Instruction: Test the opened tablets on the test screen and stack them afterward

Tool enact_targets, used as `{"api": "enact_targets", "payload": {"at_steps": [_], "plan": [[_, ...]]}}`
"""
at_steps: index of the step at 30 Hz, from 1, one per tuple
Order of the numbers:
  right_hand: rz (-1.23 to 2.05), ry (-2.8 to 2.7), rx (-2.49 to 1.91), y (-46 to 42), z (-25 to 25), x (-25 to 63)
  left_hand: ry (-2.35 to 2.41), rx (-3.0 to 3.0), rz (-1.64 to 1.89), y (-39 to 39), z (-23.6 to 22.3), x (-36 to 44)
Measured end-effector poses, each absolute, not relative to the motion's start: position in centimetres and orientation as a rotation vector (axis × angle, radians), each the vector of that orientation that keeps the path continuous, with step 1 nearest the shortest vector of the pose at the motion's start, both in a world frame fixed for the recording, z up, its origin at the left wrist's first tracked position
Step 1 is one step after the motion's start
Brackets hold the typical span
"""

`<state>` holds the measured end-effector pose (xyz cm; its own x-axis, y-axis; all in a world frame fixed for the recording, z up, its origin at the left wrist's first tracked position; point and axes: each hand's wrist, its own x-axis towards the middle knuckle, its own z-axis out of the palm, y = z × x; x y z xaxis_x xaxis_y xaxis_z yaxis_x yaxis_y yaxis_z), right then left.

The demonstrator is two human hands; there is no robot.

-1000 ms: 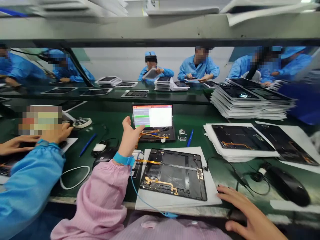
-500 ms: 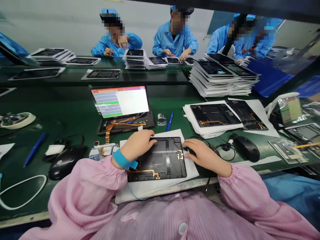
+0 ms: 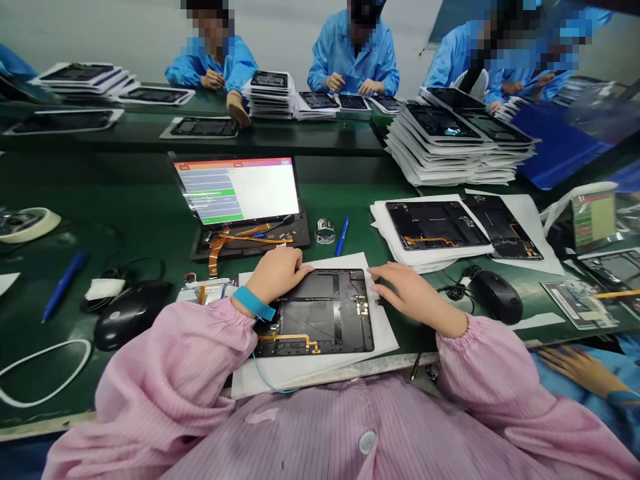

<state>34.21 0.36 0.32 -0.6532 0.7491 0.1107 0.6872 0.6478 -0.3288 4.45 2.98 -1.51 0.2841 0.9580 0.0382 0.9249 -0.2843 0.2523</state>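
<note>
An opened tablet (image 3: 320, 313), its dark inside and orange flex cable showing, lies on white sheets (image 3: 280, 375) in front of me. My left hand (image 3: 274, 275), with a blue strap at the wrist, grips its upper left part; the fingertips curl out of sight at the far edge. At the right edge is my right hand (image 3: 413, 297), thumb and index finger bent close to the tablet's side. Whatever these fingers pinch is too small and hidden to name. A thin black cable (image 3: 456, 290) lies behind that hand.
Beyond the tablet stand a lit screen (image 3: 240, 193), a clear round object (image 3: 325, 231) and a blue pen (image 3: 343, 235). Mice lie left (image 3: 131, 313) and right (image 3: 497, 295). More opened tablets (image 3: 437, 225) rest on paper. Co-workers in blue sit opposite; another person's hand (image 3: 583, 368) is lower right.
My head view has tilted slightly down. Both hands stay at the tablet, the right fingers shifting a little. A co-worker opposite has reached to a tablet on the shelf; another person's hand appears lower right.
</note>
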Motion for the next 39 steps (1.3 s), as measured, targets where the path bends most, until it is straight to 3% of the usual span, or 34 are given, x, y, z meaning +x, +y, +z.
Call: {"api": "enact_targets", "payload": {"at_steps": [8,13,16,22,28,39], "plan": [[-0.147,-2.84,-1.234,10.2,-0.5,28.6,1.807,2.337,0.168,1.3,0.4,3.5],[-0.213,-2.944,-1.011,10.4,0.8,29.8,1.753,2.268,0.006,-0.3,0.7,2.5],[0.019,-2.485,-1.164,6.6,1.6,31.2,1.717,2.218,-0.063,-0.9,0.8,1.9],[1.139,-1.698,-1.204,-0.1,-1.0,30.9,1.656,2.18,-0.116,-1.2,0.8,1.4],[1.055,-1.575,-1.332,-1.0,-3.9,30.5,1.572,2.092,-0.088,-1.5,0.5,0.9],[0.823,-1.753,-1.412,-1.2,-4.4,30.8,1.372,2.039,0.001,-1.5,1.3,-0.7]]}}
